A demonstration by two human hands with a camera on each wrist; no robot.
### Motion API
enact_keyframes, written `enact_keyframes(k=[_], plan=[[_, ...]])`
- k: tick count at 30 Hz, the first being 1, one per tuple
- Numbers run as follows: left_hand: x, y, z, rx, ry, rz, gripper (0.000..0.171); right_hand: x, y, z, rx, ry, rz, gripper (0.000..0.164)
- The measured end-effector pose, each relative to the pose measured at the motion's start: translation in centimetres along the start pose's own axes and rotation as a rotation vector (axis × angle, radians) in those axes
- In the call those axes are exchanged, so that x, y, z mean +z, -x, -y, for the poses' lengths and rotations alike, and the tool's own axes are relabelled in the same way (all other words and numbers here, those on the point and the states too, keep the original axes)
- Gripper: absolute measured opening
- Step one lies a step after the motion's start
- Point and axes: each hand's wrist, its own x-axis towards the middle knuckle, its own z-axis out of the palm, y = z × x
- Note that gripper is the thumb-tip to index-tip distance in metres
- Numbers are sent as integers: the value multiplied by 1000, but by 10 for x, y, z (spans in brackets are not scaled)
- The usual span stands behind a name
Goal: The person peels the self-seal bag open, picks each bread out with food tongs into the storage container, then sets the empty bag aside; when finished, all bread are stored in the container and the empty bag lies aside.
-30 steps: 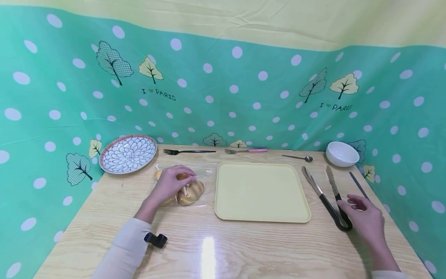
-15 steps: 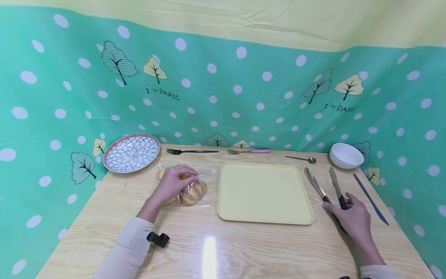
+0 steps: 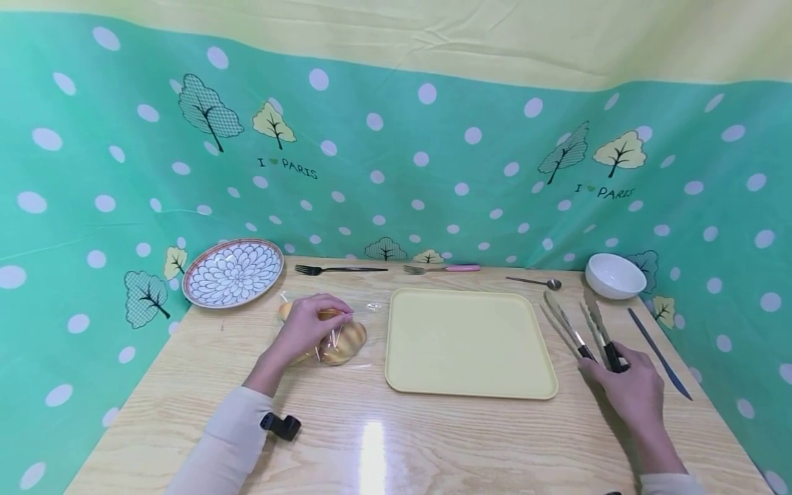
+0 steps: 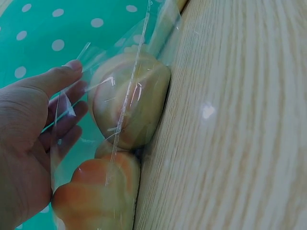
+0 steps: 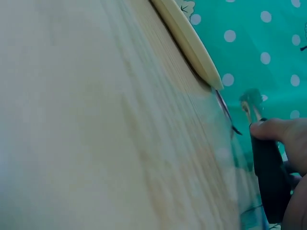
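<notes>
On woodgrain table [image 3: 458, 440], left fingers [image 3: 326, 302] pinch clear bag [image 4: 129, 91] of rounded breads [image 4: 98, 189]; right fingers [image 5: 276, 130] clamp metal tongs [image 5: 269, 175].
</notes>
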Motion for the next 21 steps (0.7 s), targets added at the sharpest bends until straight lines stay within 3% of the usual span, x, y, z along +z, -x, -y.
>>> enact_keyframes(k=[6,13,21], plan=[[0,0,0,-15,2,5,11,-7,9,8,-180,43,-36,80],[-2,1,-1,-9,4,0,10,-8,21,39,-485,45,-17,68],[-1,0,0,4,-4,1,8,17,26,78,-779,43,54,59]])
